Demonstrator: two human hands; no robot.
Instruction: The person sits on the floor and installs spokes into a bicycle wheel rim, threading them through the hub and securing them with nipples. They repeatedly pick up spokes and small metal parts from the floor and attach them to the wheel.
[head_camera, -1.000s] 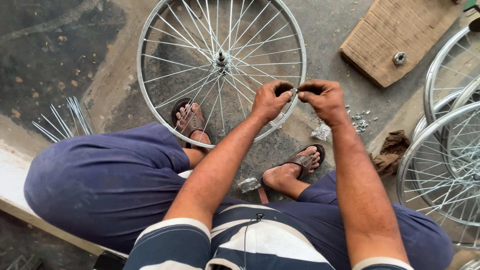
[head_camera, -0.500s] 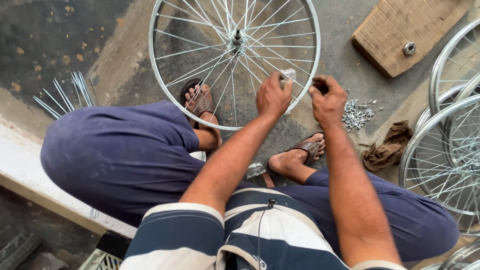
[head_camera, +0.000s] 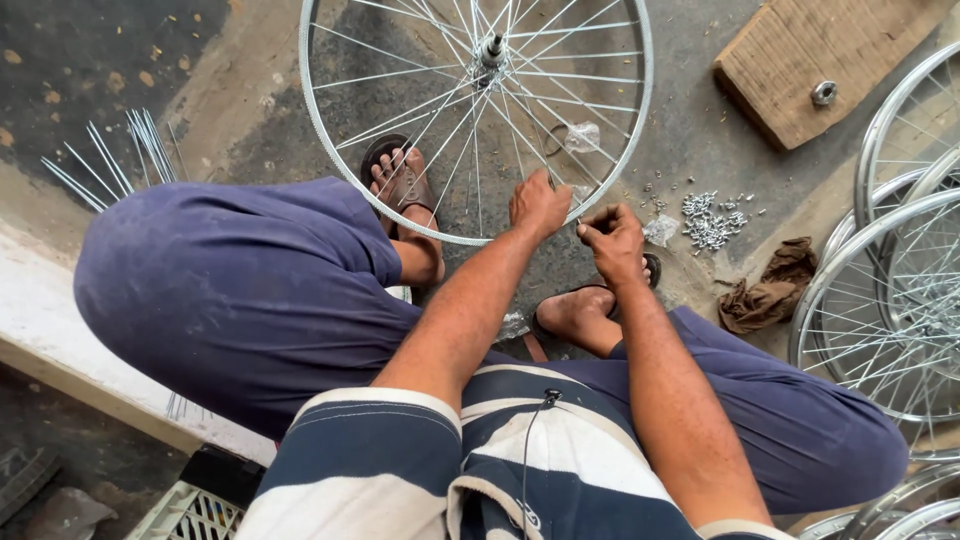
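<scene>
Item in hand: one bicycle wheel (head_camera: 476, 120), lying flat on the concrete floor (head_camera: 250, 90) in front of my knees, its near edge between my two sandalled feet. My left hand (head_camera: 538, 203) is closing over the shiny metal rim (head_camera: 318, 150) at its near side, fingers curled and steadying it. My right hand (head_camera: 612, 238) is pinching something small and thin just beside the rim; I cannot tell what, as my fingers are covering it. Condition of the work, as I am judging it: most thin steel spokes (head_camera: 420, 105) are already running from the hub (head_camera: 490, 48) to the rim and crossing in a regular pattern, so the lacing is looking well advanced; the stretch of rim under my hands is hidden, so whether anything is missing there is not showing, and whether tightening is left I cannot say. Surrounding stock: a small heap of tiny silver nipples (head_camera: 708, 222) is lying scattered on the floor just right of my right hand; a crumpled brown rag (head_camera: 765, 290) is lying near them; a bundle of loose straight spokes (head_camera: 120, 155) is fanning out well apart on the left; a rough wooden block (head_camera: 815, 55) with a metal nut (head_camera: 824, 93) on it is sitting beyond; several more spoked wheels (head_camera: 890, 290) are leaning stacked at the right.
</scene>
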